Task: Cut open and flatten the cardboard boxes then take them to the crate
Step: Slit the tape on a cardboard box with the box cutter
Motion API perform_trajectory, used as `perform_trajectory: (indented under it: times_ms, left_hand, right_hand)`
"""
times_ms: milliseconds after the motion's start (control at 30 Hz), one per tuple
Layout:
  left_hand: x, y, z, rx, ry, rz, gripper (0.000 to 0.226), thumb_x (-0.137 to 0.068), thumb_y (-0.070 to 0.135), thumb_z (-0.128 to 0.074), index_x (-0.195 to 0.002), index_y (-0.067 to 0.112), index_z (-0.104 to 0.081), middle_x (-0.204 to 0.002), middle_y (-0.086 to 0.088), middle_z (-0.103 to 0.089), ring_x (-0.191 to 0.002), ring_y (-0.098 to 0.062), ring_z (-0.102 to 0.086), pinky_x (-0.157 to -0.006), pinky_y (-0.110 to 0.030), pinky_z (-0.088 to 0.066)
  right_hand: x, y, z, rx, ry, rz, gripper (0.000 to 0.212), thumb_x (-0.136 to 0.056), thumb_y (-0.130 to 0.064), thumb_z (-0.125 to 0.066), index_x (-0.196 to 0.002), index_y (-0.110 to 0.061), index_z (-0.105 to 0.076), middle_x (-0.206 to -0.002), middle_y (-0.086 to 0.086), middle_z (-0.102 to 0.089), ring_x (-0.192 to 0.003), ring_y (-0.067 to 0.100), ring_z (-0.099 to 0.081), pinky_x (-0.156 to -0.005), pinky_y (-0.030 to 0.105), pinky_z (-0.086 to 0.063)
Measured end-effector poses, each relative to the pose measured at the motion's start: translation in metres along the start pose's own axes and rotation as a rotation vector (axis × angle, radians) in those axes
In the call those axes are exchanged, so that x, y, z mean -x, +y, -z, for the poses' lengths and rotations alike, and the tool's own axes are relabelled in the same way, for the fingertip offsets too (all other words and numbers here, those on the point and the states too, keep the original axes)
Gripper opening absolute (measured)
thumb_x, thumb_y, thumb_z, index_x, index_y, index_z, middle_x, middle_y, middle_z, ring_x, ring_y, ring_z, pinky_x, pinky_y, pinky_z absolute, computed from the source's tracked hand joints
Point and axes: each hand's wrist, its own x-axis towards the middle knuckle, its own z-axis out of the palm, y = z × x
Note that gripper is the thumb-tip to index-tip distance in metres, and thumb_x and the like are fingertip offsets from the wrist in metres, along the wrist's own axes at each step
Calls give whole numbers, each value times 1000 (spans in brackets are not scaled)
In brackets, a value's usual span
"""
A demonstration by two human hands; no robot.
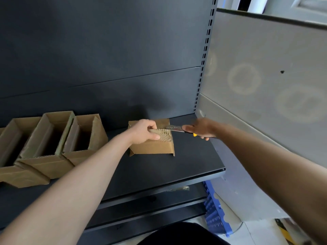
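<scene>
Your left grip pinches the top edge of the box, mid-frame on the shelf. Your right grip is closed round the knife, blade at the box top. You look to be cutting. Next, pull the blade slowly.

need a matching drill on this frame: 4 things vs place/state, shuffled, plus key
Things
1. left hand
2. right hand
3. open boxes
4. blue crate

Place or state
A. holds the knife
B. low down, below the right end of the shelf
C. in a row on the left of the shelf
D. grips the top edge of the small box

Pairs: 1-D, 2-A, 3-C, 4-B
</scene>
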Motion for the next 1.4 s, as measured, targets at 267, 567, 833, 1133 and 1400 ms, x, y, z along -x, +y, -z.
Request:
perform_trajectory:
  times_ms: [267, 567, 833, 1133, 1400]
  left_hand:
    - [-4, -2, 6, -96, -56, 11, 25, -80, 18, -74, -64, 20, -55, -69, 4, -51, -70, -16, -48, -74, -34, -40]
    - [-7, 7, 8, -139, -42, 11, 23, -83, 22, -72, -66, 23, -56, -75, 5, -54, -79, -17, -52, -77, -37, -46]
    - [-5, -1, 23, -30, 3, 44, 19, -86, 21, -69, -75, 9, -59, -77, -2, -51, -73, -17, -48, -74, -33, -42]
    - [-4, -4, 21, -114, 222, 27, 13, -86, 19, -69, -98, 19, -63, -91, 3, -51, -88, -17, -49, -76, -28, -44]
    - [-4, 5, 28, -418, 141, -52, 28, -84, 20, -71, -107, 22, -55, -107, 0, -59, -94, -19, -56, -75, -32, -48]
  right_hand:
    - [-11, -11, 21, 267, -22, 79, 59, -81, -74, -44, -82, -20, -68, -81, 3, -68, -70, 21, -66, -71, 29, -51]
    - [-3, -36, 21, 481, 78, 140, 59, -85, -73, -39, -94, -21, -67, -87, -2, -61, -89, 22, -57, -84, 35, -42]
    - [0, 8, 24, -4, -45, -17, 59, -89, -62, -47, -69, -8, -57, -57, 7, -58, -45, 21, -54, -61, 28, -47]
    - [-3, -16, 4, -516, -146, -82, 50, -100, -50, -33, -96, -5, -55, -70, 11, -53, -58, 24, -52, -57, 31, -49]
    - [2, -11, 4, -411, -91, -9, 53, -103, -44, -25, -112, -8, -62, -76, 9, -56, -71, 23, -55, -79, 34, -46]
